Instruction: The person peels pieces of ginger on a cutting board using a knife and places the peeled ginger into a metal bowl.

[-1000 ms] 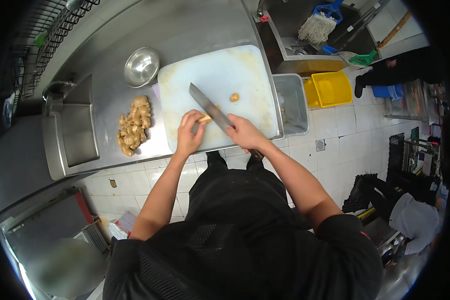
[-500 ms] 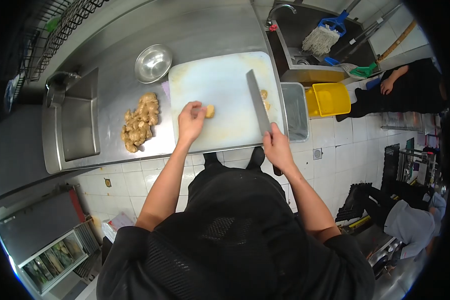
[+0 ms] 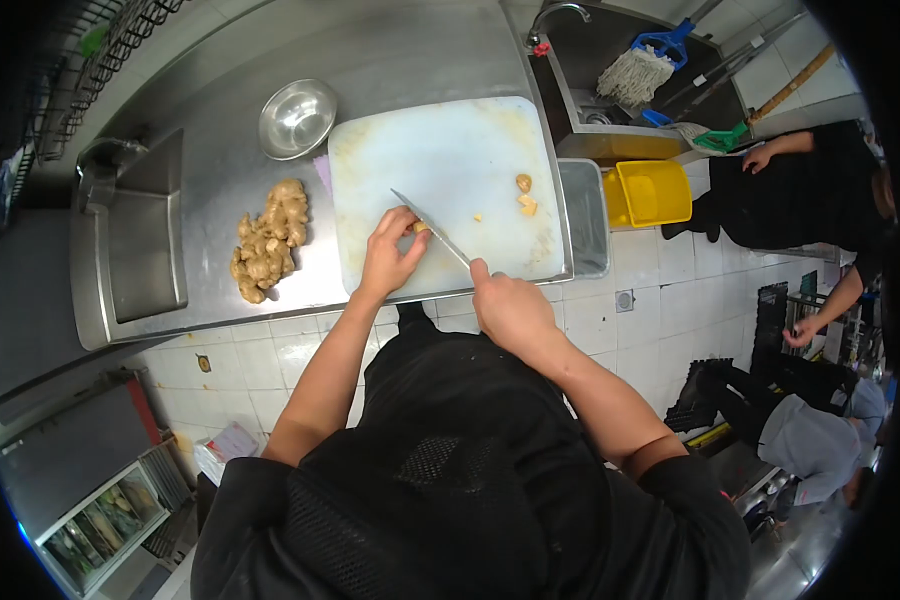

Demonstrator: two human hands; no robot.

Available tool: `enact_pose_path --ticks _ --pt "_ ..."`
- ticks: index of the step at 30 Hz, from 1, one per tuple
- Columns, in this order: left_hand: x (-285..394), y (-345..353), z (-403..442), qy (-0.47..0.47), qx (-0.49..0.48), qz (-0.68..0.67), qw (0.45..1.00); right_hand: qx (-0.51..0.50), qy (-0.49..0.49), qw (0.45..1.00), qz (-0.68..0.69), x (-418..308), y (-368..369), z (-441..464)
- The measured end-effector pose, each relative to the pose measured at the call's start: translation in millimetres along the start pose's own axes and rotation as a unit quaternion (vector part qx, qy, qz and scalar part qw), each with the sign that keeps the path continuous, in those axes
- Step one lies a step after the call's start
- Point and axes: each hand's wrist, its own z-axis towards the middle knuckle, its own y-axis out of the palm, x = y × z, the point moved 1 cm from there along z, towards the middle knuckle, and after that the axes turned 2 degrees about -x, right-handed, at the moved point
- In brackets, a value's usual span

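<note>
On the white cutting board [image 3: 440,140], my left hand [image 3: 390,250] has its fingers curled around a small ginger piece [image 3: 421,227]. The knife [image 3: 435,229] is in my right hand [image 3: 513,308], its blade slanting up and left against the right side of that piece. Several ginger scraps [image 3: 526,205] lie near the board's right edge, and a tiny bit [image 3: 477,217] lies closer to the middle. Left of the board, a large ginger root [image 3: 271,241] rests on the steel counter [image 3: 210,165], below a metal bowl [image 3: 298,119].
A steel sink [image 3: 148,225] is at the far left. Beyond the board's right edge stand a grey bin [image 3: 583,215] and a yellow bucket [image 3: 653,193]. A mop [image 3: 635,77] sits in the back sink. People in dark and grey clothes are at the right.
The knife went right, where scraps now lie, then came back to the ginger piece. My left hand has closed on the piece again. A dark-clothed person has come further into view at the right.
</note>
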Motion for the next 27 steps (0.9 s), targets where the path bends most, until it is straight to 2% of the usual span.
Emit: enact_pose_path --ticks 4,11,16,19,23,26,27 --pt "-3 0 -1 0.005 -0.006 0.011 1.0 0.0 -0.023 1.0 -0.017 -6 -8 -18" --pt "-3 0 0 0.012 -0.006 0.013 1.0 0.008 -0.032 0.999 -0.018 4 5 17" --pt "0 -1 2 0.034 0.003 0.004 0.999 -0.036 -0.008 0.997 0.064 18 -10 17" --pt "-2 -3 2 -0.004 -0.034 0.009 0.999 -0.082 0.01 0.995 0.061 20 -22 7" --pt "-1 -5 2 0.007 -0.042 0.01 0.999 -0.069 0.001 0.994 0.079 21 -17 16" --pt "0 -5 0 0.011 -0.045 0.021 0.999 -0.043 0.0 0.988 0.146 35 16 54" --pt "1 -5 -1 0.015 -0.046 0.029 0.998 -0.017 -0.028 0.971 0.238 43 32 71"
